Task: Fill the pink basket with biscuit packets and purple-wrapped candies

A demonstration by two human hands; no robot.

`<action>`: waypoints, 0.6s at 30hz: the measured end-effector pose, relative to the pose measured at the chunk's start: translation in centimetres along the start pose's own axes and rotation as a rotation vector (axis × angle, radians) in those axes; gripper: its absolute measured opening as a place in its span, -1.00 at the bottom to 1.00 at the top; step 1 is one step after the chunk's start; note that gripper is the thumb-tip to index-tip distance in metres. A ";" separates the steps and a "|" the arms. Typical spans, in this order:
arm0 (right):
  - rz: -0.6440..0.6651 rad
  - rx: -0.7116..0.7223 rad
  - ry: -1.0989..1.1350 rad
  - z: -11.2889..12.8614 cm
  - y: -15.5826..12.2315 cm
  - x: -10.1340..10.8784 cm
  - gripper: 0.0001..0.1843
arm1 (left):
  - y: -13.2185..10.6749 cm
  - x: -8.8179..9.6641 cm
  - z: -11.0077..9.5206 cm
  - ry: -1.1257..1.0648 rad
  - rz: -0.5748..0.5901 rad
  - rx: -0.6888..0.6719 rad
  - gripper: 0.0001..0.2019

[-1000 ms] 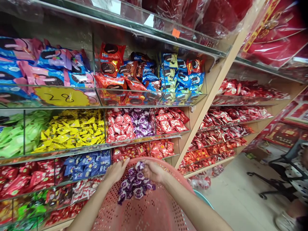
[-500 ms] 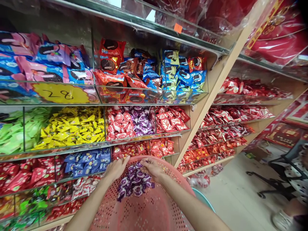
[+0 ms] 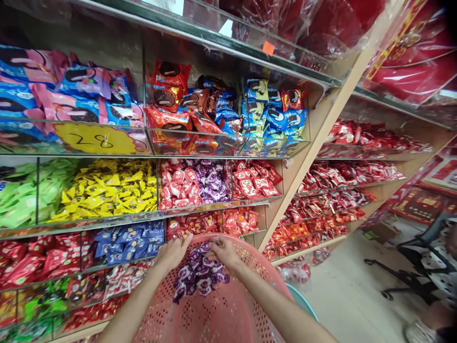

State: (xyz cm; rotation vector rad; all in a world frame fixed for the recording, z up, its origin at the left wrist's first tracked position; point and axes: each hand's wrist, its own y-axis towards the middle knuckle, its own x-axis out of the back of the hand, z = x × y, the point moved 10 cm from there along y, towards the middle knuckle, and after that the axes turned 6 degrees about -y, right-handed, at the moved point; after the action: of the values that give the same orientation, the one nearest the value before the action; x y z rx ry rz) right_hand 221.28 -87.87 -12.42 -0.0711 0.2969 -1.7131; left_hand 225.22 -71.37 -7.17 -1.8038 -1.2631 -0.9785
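A pink perforated plastic basket sits in front of me, tilted, with a pile of purple-and-white wrapped candies against its far inner wall. At its far left rim, my left hand is closed on the edge, thumb stretched along it. My right hand is inside the basket at the upper right of the pile. Its fingers are curled and pinched at a purple-wrapped candy; the fingertips are partly hidden among the wrappers.
Shelves behind the basket hold red-and-white candies, more purple candies, yellow packets and blue packets. A yellow price tag reads 28. A teal basin shows below the basket. At right are a wheeled chair and a person's shoe.
My right hand's fingers have shifted slightly over the top of the candy pile. My left hand stays on the rim. The view has moved a little.
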 end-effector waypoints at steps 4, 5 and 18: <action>0.039 0.117 -0.355 0.6 0.1 -0.2 -0.62 | 0.4 -0.4 0.1 -0.013 0.006 -0.030 -0.26; 0.029 0.186 -0.472 1.1 -0.1 -0.2 -0.62 | 0.4 -0.5 0.1 -0.011 0.006 -0.034 -0.27; 0.013 0.582 -1.082 7.0 -3.5 -2.2 -0.73 | 0.2 -0.5 -0.1 0.018 0.021 -0.019 -0.23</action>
State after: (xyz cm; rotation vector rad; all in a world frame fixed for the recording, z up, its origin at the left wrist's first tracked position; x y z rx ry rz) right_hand 219.75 -86.34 -4.61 -0.5330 -0.9853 -1.4587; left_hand 225.22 -71.72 -7.61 -1.8159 -1.2251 -0.9956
